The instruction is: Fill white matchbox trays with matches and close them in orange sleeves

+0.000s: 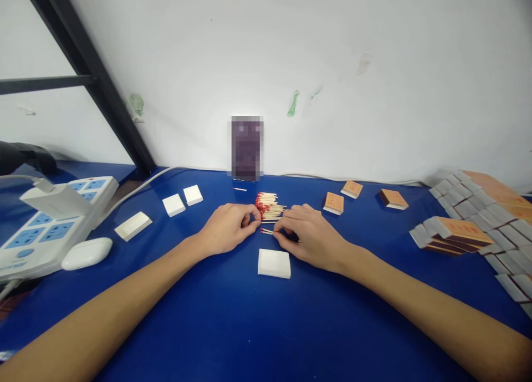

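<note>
A heap of red-headed matchsticks (270,207) lies on the blue table, with the heads mostly to the left. My left hand (228,228) rests at the heap's left edge, thumb and forefinger closed together beside the match heads; what is between the tips is too small to make out. From the right, my right hand (310,235) pinches the plain ends of a couple of loose matches (266,232) just in front of the heap. Its curled fingers hide part of the pile. Nearer to me lies a white matchbox tray (274,263).
More white trays (173,205) lie at the left, near a power strip (54,227) and a white earbud case (87,253). Orange matchboxes (333,203) are at the right, with stacked boxes (453,235) beyond. A blurred upright dark rectangle (246,149) leans on the wall.
</note>
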{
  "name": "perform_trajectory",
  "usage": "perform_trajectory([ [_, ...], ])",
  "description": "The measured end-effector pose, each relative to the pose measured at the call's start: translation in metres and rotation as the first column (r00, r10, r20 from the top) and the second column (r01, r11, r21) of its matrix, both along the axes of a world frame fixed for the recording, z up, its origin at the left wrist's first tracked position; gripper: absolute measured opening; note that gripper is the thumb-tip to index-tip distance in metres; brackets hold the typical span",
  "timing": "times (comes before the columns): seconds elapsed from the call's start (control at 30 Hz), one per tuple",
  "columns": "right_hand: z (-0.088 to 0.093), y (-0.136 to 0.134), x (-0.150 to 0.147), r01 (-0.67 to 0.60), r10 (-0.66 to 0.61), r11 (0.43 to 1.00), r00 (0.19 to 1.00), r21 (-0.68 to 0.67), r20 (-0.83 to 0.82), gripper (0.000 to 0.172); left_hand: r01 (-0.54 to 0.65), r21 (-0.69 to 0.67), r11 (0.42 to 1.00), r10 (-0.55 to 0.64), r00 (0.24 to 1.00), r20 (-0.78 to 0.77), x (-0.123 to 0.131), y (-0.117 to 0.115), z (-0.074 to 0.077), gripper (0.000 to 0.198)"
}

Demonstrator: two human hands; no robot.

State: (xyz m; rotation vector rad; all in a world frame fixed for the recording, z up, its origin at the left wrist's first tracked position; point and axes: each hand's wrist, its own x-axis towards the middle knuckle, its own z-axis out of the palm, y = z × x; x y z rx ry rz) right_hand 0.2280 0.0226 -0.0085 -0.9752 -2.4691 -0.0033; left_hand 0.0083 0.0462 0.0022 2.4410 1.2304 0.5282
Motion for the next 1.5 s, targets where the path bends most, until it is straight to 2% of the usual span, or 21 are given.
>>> perform_trajectory([
  [0.13,0.001,-0.008,-0.005,0.012,-0.011,1.0,0.986,0.002,-0.168,0.013,0.007,0.002,1.0,-0.007,1.0,0.001,0.0,0.0,0.001,0.011],
  [0.23,0.001,-0.012,-0.008,0.032,-0.051,0.997,0.959,-0.072,-0.279,0.013,0.009,-0.001,1.0,-0.009,1.0,0.006,0.0,0.0,0.0,0.012],
  [0.37,0.001,-0.008,-0.008,0.058,-0.124,0.974,0.945,-0.221,-0.301,0.013,0.02,-0.005,1.0,-0.02,1.0,-0.001,0.0,0.001,-0.001,0.014],
  [0.53,0.0,0.004,-0.004,0.133,-0.21,0.96,0.926,-0.248,-0.314,0.011,0.009,0.008,1.0,-0.009,1.0,-0.008,0.0,0.001,-0.002,0.013],
  [0.8,0.003,-0.002,-0.001,-0.051,-0.018,0.978,0.947,-0.204,-0.32,0.006,0.015,0.001,1.0,-0.015,1.0,0.0,0.0,0.002,-0.002,0.012],
  [0.9,0.006,-0.003,0.002,-0.088,0.015,0.975,0.943,-0.204,-0.333,0.008,0.029,-0.012,1.0,-0.029,0.999,0.017,0.0,0.002,-0.002,0.012],
  [1.13,0.0,0.005,0.0,0.128,-0.173,0.975,0.949,-0.183,-0.263,0.012,0.057,-0.079,0.995,-0.051,0.996,0.077,-0.002,0.0,0.0,0.011],
  [1.37,-0.006,0.011,0.0,0.238,-0.295,0.931,0.937,-0.277,-0.185,0.012,0.07,-0.108,0.992,-0.059,0.993,0.103,-0.003,-0.001,0.002,0.013],
  [1.5,-0.004,0.008,-0.001,0.26,-0.316,0.92,0.935,-0.294,-0.16,0.012,0.04,-0.105,0.994,-0.028,0.993,0.113,-0.003,-0.001,0.001,0.016],
])
